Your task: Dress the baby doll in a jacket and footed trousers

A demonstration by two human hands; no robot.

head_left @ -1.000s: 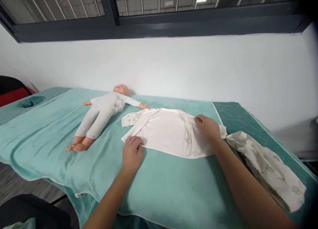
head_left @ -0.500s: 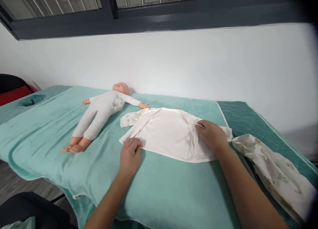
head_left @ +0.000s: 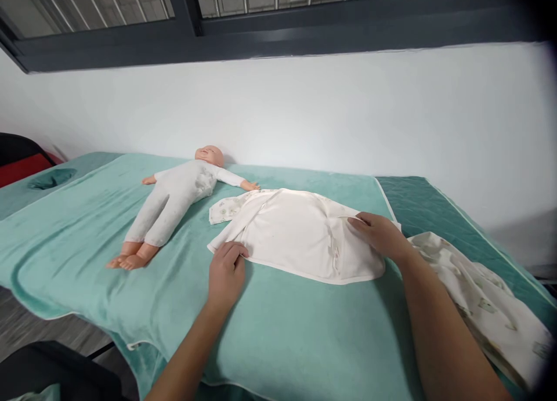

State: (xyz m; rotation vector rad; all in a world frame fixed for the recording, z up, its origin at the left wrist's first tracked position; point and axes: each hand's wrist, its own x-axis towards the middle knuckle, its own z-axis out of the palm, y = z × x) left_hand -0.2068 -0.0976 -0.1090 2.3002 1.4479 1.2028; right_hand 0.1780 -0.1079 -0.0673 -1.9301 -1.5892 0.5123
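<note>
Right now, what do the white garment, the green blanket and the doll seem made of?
White garment: soft matte cloth, likely cotton knit; it lies limp with small creases. Green blanket: plush fleece or terry, judging by its brushed, streaky nap. Doll: smooth, faintly shiny head and feet, probably plastic or vinyl; its suit is pale cloth.

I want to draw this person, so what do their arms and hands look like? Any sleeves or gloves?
Both arms are bare as far as the picture shows. There is no sleeve on the left forearm or the right forearm. The left hand and the right hand wear no gloves. No watch, bracelet or ring shows on either one.
</note>
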